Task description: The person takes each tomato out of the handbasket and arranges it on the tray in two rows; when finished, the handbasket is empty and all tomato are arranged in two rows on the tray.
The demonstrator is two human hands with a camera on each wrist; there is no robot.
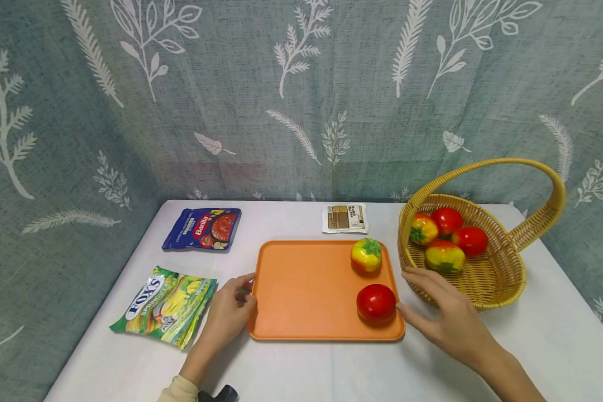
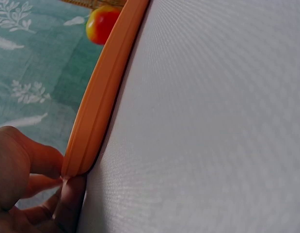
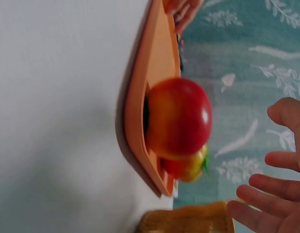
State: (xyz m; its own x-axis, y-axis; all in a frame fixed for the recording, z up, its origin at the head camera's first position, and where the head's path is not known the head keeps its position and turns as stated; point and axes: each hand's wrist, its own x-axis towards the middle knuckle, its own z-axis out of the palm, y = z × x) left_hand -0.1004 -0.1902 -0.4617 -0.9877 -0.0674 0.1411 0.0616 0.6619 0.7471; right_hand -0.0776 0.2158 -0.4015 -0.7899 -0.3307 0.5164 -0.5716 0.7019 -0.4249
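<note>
An orange tray (image 1: pixel 306 290) lies flat on the white table. My left hand (image 1: pixel 230 307) holds its left edge with bent fingers; the left wrist view shows fingertips (image 2: pixel 55 162) against the rim. On the tray's right side sit a red toy tomato (image 1: pixel 376 304) and, behind it, a yellow-and-red toy fruit with a green leafy top (image 1: pixel 366 255). My right hand (image 1: pixel 449 318) hovers at the tray's right edge with spread fingers, close to the red tomato. In the right wrist view, that hand (image 3: pixel 280 179) has nothing between its fingers and stands apart from the tomato (image 3: pixel 181 119).
A wicker basket (image 1: pixel 502 273) with a tall handle stands right of the tray, holding several red and yellow toy fruits (image 1: pixel 445 256). A blue Barilla pouch (image 1: pixel 202 229) and green Fox's candy bag (image 1: pixel 166 307) lie left. Behind the tray is a small white-and-brown packet (image 1: pixel 345 218).
</note>
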